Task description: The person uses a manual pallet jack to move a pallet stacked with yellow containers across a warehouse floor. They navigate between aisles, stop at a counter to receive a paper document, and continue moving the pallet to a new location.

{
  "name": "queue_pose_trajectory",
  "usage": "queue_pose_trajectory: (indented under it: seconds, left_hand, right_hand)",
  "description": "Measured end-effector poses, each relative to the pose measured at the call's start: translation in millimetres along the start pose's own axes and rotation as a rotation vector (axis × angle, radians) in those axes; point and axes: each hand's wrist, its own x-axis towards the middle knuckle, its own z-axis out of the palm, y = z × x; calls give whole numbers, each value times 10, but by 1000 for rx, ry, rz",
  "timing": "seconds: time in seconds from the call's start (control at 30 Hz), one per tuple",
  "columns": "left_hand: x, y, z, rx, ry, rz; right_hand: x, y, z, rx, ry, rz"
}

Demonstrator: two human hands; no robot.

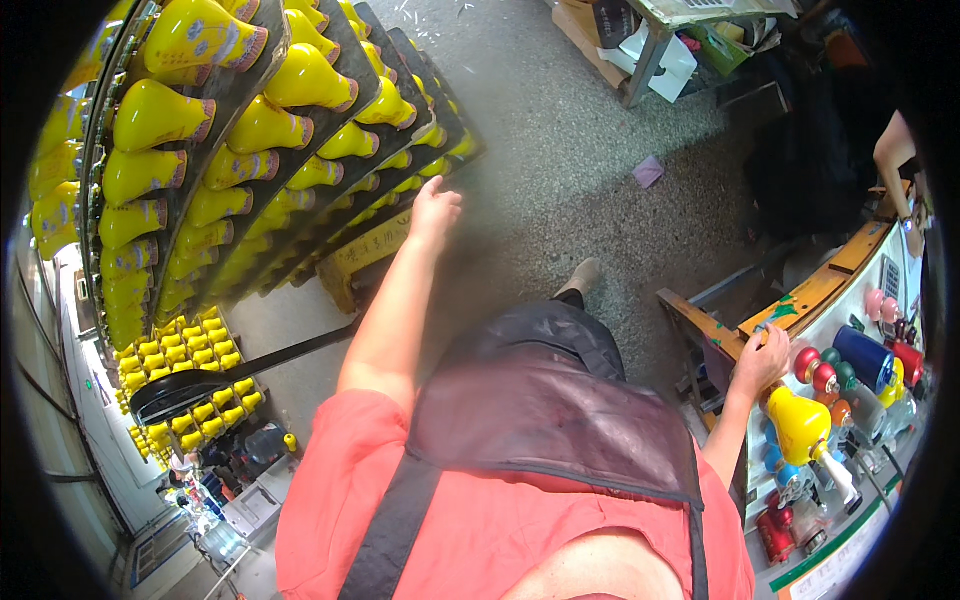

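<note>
My left hand (436,210) is stretched forward with the index finger extended and the other fingers partly curled; nothing shows in it. Close to its left stands a tall rack (247,97) of dark tilted shelves, filled with pear-shaped yellow bottles (311,77) with patterned bands at one end. My right hand (765,358) is at the edge of a worktable by a wooden board (780,309) smeared with green paint. Its fingers are curled, and whether they grip something small is unclear. Beside the right wrist is a glossy yellow bottle (799,420) with white material at one end.
On the worktable are a blue cylinder (862,358), red knobbed pieces (808,365) and a calculator (890,279). Another person's arm (894,161) reaches over its far end. A desk (660,15) stands ahead. More yellow bottles (199,412) and a black curved object (180,395) are lower left.
</note>
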Motion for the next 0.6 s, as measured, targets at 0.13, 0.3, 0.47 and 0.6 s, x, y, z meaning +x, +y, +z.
queue_pose_trajectory:
  seconds: [0.13, 0.3, 0.47, 0.6]
  left_hand:
    - [47, 55, 114, 29, 13, 14]
    - [149, 80, 92, 71, 61, 63]
    - [143, 87, -35, -26, 50, 4]
    - [-7, 146, -103, -78, 48, 32]
  right_hand:
    - [8, -3, -2, 25, -4, -12]
    - [-2, -11, -16, 30, 26, -26]
    - [9, -2, -25, 18, 43, -45]
    - [15, 48, -4, 49, 65, -100]
